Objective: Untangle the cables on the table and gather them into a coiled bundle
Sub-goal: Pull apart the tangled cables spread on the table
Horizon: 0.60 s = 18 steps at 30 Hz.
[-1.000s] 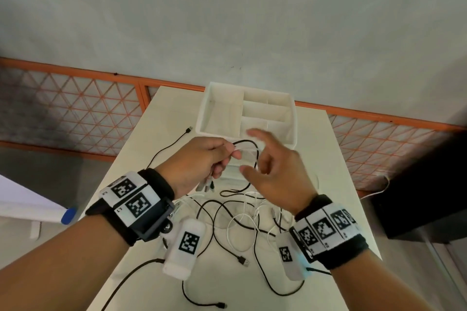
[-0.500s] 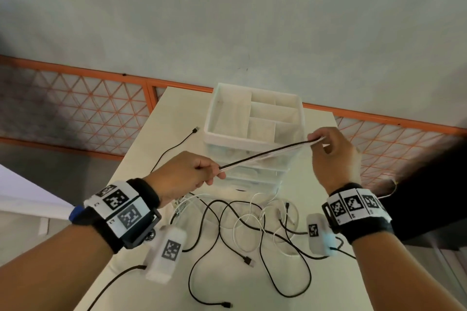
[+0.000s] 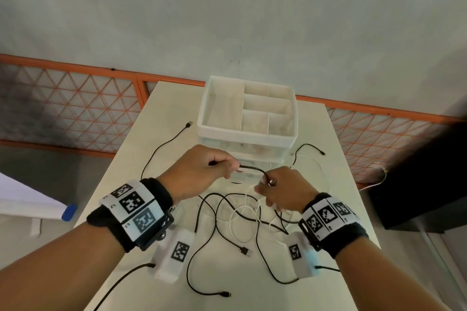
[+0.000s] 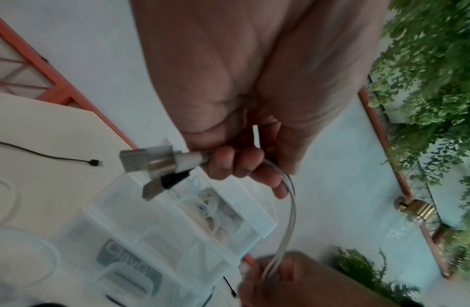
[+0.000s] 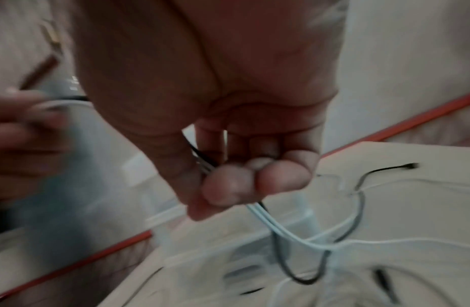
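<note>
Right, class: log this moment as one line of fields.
left hand: grips cable plugs | right hand: pinches same cables | table: loose cables tangled | bundle: not yet coiled

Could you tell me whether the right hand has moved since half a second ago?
Yes: the right hand has swung in from the organizer's right corner towards the left hand.

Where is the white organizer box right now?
In the head view the box stands at the table's far end, centred, just beyond both hands.
</note>
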### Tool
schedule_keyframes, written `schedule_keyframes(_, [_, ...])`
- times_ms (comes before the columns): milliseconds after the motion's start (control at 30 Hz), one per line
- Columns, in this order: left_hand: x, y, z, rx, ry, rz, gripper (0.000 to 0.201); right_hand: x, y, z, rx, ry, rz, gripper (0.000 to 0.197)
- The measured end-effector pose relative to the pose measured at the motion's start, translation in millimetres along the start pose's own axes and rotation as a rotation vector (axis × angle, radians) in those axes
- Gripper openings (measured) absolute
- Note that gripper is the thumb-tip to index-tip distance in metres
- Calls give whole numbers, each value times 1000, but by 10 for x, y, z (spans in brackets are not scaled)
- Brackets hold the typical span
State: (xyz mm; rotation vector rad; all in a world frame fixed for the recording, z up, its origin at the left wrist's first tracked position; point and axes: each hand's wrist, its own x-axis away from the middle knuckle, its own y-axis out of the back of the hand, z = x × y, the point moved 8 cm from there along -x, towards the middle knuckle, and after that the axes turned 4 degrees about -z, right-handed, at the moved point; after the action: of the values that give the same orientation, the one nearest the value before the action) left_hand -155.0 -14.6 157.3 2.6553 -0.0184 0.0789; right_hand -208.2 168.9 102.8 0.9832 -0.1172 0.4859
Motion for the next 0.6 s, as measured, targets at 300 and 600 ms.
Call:
schedule_keyframes(300, [250,-104,934,-360,332,151,27,-24,-1,-596,-42,-15,-363,46])
schedule_keyframes(600, [193,90,970,-37,398,-119,20,116,-966,-1019,539,-244,90,31])
